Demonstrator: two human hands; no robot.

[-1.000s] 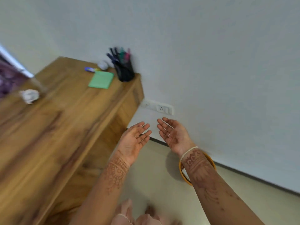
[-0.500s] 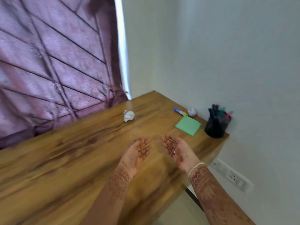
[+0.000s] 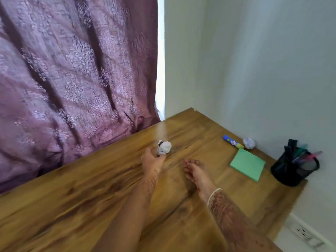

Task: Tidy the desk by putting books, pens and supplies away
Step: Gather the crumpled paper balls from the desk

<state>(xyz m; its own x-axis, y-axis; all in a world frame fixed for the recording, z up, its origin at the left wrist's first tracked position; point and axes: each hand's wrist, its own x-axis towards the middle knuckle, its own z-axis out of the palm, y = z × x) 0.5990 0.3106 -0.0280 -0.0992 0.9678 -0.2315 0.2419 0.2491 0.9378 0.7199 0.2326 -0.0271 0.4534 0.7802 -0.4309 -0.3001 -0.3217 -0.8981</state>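
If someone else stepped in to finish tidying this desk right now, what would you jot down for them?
Left hand: at the crumpled paper ball, fingers touching it; grip unclear.
Right hand: empty, relaxed over the desk.
Pens already stand in the black holder.
Still out: that ball, a second paper ball by the wall, the blue marker and the green notepad.

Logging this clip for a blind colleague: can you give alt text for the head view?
The person's left hand touches a crumpled paper ball on a wooden desk, grip unclear, while the right hand is empty beside it. By the wall lie a green notepad, a blue glue stick, a paper wad and a black pen holder.
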